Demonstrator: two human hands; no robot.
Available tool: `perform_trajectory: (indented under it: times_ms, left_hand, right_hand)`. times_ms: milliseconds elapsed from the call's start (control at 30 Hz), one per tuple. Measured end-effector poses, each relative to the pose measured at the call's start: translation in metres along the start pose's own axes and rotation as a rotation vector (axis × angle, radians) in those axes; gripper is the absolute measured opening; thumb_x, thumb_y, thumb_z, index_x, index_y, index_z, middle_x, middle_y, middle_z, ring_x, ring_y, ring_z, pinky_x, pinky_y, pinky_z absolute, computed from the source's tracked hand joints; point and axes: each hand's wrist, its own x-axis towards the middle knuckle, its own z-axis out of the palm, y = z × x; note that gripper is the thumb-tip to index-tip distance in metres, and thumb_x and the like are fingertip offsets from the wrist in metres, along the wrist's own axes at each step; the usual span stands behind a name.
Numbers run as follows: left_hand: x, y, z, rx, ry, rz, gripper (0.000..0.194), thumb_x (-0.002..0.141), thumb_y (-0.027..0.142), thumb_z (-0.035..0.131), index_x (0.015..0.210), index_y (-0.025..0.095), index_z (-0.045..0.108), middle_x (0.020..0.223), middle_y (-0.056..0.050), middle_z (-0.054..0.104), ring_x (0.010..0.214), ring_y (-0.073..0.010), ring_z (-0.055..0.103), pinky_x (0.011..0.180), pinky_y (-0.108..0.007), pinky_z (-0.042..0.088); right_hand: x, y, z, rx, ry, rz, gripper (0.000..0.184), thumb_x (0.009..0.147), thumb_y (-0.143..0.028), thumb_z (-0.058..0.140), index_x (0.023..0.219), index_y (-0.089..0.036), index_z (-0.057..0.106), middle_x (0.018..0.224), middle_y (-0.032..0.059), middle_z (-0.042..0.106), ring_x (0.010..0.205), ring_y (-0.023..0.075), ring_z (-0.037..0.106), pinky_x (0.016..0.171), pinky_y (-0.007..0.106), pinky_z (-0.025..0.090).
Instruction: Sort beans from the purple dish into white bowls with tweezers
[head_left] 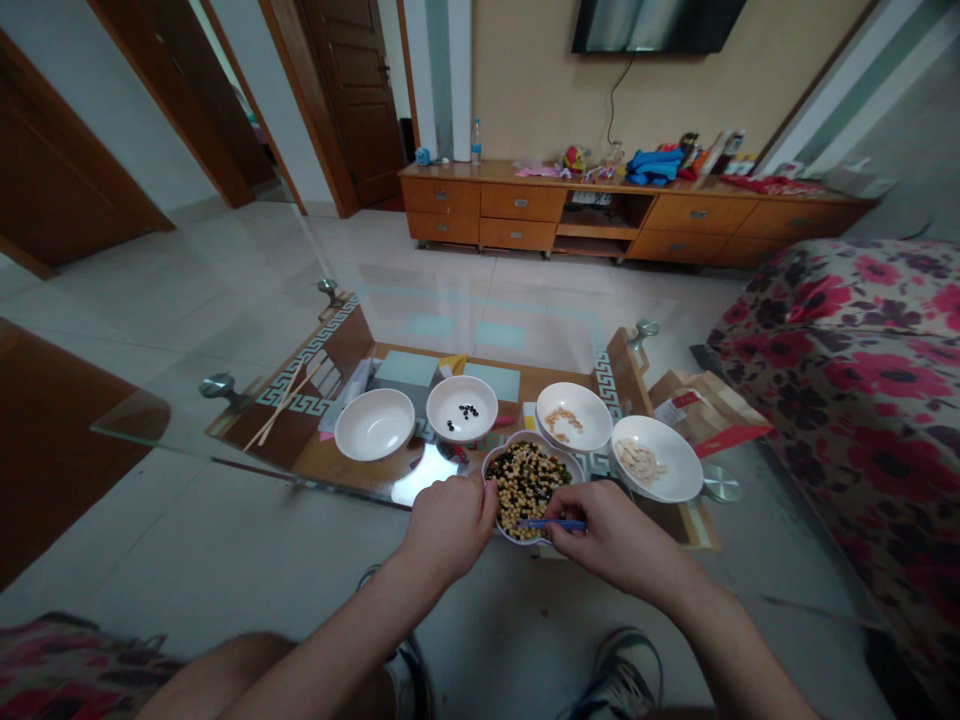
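A flower-shaped white bowl (500,462) full of mixed beans and seeds sits at the near edge of a glass table (247,330). My left hand (448,524) is closed in a fist against the bowl's left rim. My right hand (604,535) is closed on blue tweezers (551,523), whose tips lie over the mix. Behind stand several white bowls: an empty one (374,424), one with a few black beans (462,408), one with yellow grains (574,416) and one with pale seeds (656,457).
Wooden chopsticks (283,402) lie on the table's left part. A brown paper bag (705,410) rests at its right end. A floral sofa (862,370) stands to the right, and a wooden cabinet (525,205) lines the far wall. My knees and shoes are below the table.
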Motion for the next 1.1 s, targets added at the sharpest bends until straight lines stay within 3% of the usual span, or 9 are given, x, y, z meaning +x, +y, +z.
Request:
perform_trajectory:
  times_ms: [1100]
  left_hand:
    - [0.0003,0.0003,0.001,0.01,0.02,0.004,0.051,0.104,0.043,0.025,0.101,0.017,0.07,0.092,-0.014,0.077,0.084,-0.0303,0.074,0.072,-0.04,0.054]
  right_hand:
    - [-0.0009,0.0,-0.003,0.0,0.007,-0.02,0.016,0.083,-0.018,0.06,0.076,-0.018,0.074,0.069,0.0018,0.07,0.062,0.0137,0.059,0.059,0.025,0.038]
